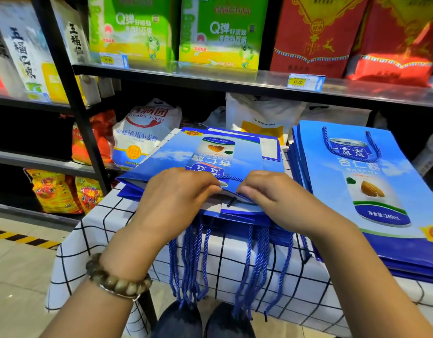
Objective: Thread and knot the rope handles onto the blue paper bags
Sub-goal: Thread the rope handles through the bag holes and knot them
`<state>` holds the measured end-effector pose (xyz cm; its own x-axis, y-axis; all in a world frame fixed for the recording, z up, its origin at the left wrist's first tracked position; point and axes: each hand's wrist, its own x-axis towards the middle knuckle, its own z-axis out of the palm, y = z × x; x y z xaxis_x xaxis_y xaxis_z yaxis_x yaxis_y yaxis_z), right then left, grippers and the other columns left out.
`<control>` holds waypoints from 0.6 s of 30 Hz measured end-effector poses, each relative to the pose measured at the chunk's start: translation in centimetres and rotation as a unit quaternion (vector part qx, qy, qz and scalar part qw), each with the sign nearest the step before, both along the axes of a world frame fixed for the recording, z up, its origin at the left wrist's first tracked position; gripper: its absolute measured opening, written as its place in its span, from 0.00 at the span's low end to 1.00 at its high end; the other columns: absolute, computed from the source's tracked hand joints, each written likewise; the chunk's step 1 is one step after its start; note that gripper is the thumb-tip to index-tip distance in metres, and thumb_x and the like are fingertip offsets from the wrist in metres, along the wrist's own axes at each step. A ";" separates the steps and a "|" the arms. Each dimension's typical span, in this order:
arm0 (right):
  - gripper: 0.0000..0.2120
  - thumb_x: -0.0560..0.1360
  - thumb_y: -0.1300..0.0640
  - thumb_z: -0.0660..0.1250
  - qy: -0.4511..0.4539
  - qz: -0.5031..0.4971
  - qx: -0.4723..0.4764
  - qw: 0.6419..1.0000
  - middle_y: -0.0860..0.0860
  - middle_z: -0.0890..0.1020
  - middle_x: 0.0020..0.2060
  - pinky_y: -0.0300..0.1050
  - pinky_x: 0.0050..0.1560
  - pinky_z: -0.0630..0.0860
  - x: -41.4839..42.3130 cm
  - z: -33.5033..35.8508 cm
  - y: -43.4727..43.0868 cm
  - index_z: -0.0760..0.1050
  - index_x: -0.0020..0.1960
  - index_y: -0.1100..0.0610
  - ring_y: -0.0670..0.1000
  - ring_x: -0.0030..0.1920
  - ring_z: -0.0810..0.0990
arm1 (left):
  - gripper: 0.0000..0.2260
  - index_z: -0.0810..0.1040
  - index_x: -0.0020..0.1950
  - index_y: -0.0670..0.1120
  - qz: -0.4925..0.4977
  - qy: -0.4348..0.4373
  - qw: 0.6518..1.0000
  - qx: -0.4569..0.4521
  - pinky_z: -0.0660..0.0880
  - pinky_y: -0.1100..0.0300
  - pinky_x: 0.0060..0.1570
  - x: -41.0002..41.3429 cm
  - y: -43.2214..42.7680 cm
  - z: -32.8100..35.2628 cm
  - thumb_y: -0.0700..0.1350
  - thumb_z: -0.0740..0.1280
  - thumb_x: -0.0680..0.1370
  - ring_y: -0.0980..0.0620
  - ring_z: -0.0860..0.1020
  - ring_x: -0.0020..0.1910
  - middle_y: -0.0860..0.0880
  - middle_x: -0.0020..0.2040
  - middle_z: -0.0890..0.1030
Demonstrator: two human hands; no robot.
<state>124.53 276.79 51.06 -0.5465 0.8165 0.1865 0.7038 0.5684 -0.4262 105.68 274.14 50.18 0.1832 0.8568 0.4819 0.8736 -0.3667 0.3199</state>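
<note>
head cam, near to far: one beaded bracelet [117,281] on the left wrist at 7 o'clock. loose blue ropes [198,259] dangle off the checked table [108,215] at 6, too tangled to count. left hand [176,191] and right hand [271,193] both pinch the near edge of the top bag [210,152] dead centre, one rope [231,178] running between them. second bag stack [357,186] at 3. two green boxes [132,32] at 12.
</note>
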 end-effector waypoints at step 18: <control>0.13 0.79 0.47 0.52 -0.030 -0.072 0.102 0.992 0.46 0.73 0.54 0.44 0.50 0.69 0.2 -1.8 -1.4 0.72 0.59 0.46 0.51 0.55 0.74 | 0.09 0.81 0.26 0.49 0.053 0.067 0.996 0.027 0.62 0.53 0.48 4.8 -0.4 -1.7 0.51 0.67 0.63 0.50 0.82 0.44 0.54 0.37 0.84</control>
